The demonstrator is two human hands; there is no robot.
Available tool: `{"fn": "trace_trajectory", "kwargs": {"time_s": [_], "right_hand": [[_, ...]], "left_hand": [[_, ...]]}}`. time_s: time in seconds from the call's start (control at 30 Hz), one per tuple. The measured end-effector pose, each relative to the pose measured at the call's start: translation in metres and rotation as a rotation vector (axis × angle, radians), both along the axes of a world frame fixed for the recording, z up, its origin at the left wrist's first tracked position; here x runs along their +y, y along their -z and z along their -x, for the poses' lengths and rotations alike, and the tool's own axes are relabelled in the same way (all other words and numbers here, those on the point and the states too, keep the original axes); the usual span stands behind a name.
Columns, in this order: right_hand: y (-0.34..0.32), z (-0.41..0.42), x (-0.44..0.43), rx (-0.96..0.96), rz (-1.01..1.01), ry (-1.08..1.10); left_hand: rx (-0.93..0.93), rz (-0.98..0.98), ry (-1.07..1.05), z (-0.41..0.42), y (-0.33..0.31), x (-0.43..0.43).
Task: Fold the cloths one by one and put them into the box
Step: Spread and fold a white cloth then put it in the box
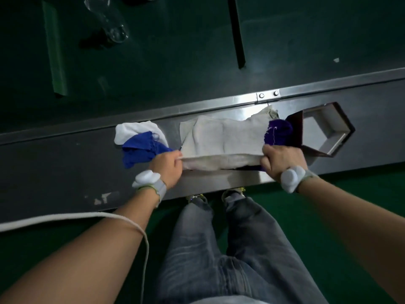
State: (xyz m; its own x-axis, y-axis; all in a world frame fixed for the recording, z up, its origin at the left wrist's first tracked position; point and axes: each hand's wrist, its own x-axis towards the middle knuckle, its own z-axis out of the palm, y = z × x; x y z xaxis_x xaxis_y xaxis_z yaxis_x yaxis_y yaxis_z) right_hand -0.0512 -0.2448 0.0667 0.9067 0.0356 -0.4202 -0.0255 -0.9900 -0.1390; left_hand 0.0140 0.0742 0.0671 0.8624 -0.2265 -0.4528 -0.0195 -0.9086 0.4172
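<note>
A green floor [328, 194] lies underfoot, below grey jeans [219, 249]. Above it runs a scuffed, dull steel ledge [65, 163]. On the ledge the left hand [168, 165] and right hand [281, 160] each pinch a near corner of a coarse off-white cloth [225, 137], stretched flat between them. A crumpled blue cloth [140, 148] and a white cloth [131, 130] lie to the left. To the right, a purple cloth [279, 131] touches the dark hexagonal box [315, 151]. Beyond is a dark green surface [175, 62] with a clear bottle [109, 20].

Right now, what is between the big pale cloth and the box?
A bunched purple cloth sits between the pale cloth and the box; the head view shows it.
</note>
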Motion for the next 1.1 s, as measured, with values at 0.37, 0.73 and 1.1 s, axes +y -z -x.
{"fn": "trace_trajectory", "kwargs": {"time_s": [0.37, 0.73, 1.1], "right_hand": [[0.076, -0.078, -0.008, -0.169, 0.122, 0.271], [0.088, 0.013, 0.008, 0.222, -0.121, 0.905], [0.078, -0.019, 0.010, 0.281, -0.188, 1.102]], "left_hand": [[-0.043, -0.090, -0.308, -0.069, 0.087, -0.041], [0.018, -0.195, -0.535, 0.008, 0.090, -0.025], [0.274, 0.195, -1.047, -0.002, 0.093, -0.032]]}}
